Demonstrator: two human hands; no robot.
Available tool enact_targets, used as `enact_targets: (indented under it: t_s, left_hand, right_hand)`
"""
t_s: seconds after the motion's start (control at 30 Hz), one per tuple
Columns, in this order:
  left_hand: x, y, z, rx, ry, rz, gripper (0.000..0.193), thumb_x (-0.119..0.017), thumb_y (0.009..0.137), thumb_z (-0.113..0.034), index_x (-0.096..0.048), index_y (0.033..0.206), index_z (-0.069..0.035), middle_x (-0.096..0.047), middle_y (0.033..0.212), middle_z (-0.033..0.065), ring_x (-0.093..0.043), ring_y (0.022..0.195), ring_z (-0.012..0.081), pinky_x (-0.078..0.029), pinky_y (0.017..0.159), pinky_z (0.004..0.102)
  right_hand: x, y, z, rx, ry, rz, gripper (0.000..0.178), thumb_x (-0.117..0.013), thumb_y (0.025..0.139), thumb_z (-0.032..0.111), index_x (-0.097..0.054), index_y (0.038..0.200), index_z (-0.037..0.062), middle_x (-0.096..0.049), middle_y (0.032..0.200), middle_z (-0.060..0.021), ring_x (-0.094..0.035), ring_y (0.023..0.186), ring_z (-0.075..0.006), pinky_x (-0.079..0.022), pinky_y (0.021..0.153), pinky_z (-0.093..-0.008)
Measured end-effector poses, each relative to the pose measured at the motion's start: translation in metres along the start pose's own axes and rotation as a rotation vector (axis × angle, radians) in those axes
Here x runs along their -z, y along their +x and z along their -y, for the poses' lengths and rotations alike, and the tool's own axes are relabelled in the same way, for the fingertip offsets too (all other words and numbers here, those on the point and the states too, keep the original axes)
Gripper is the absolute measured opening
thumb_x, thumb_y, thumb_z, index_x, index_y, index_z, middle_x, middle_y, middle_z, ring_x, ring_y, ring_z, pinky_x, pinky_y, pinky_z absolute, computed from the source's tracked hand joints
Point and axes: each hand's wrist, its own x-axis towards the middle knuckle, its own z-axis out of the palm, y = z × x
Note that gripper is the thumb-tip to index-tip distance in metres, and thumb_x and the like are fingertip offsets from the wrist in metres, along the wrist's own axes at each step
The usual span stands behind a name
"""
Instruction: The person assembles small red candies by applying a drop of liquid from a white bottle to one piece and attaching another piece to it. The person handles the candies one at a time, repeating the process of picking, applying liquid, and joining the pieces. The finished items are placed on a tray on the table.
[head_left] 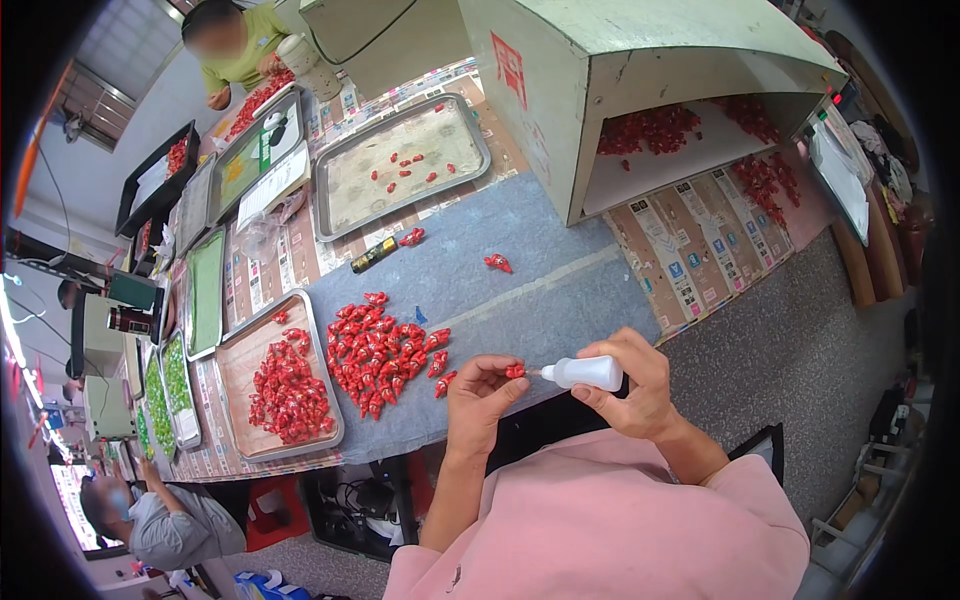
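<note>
Between the fingertips of my left hand [480,395] is a small red figurine [515,370]. My right hand [635,390] grips a white squeeze bottle [585,373] lying sideways, its thin nozzle pointing left at the figurine. Whether the tip touches it is too small to tell. A loose pile of red figurines [375,350] lies on the blue cloth [540,310], left of my left hand. Beyond my hands, a single red figurine [498,263] rests on the cloth.
A metal tray [240,370] heaped with red pieces stands at the left; another tray [400,140] with several pieces lies farther back. A black-and-yellow tube [374,255] is near it. A metal box [600,60] stands back right, red pieces inside. Two other people sit around.
</note>
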Motion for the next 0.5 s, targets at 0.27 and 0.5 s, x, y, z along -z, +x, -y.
enact_targets:
  t_s: [0.27,0.5]
  left_hand:
    - [0.0016,0.0005,0.0020,-0.012,-0.007,0.019,0.030,-0.071,0.073,0.013,-0.063,0.097,-0.002,-0.066,0.100,0.0094,-0.063,0.088,0.0140,-0.051,0.083,0.0261]
    - [0.0011,0.0002,0.0023,-0.033,-0.005,0.028,0.027,-0.072,0.074,0.011,-0.063,0.096,-0.002,-0.066,0.099,0.0087,-0.063,0.090,0.0136,-0.051,0.083,0.0259]
  right_hand:
    - [0.0006,-0.0022,-0.0012,0.016,0.013,-0.008,0.035,-0.081,0.072,0.022,-0.066,0.097,0.0025,-0.062,0.082,-0.0107,-0.060,0.069,-0.0223,-0.048,0.059,-0.0305]
    - [0.0014,-0.0025,0.0001,0.001,0.017,0.005,0.034,-0.081,0.072,0.021,-0.066,0.096,0.0023,-0.062,0.082,-0.0110,-0.060,0.068,-0.0225,-0.048,0.059,-0.0303]
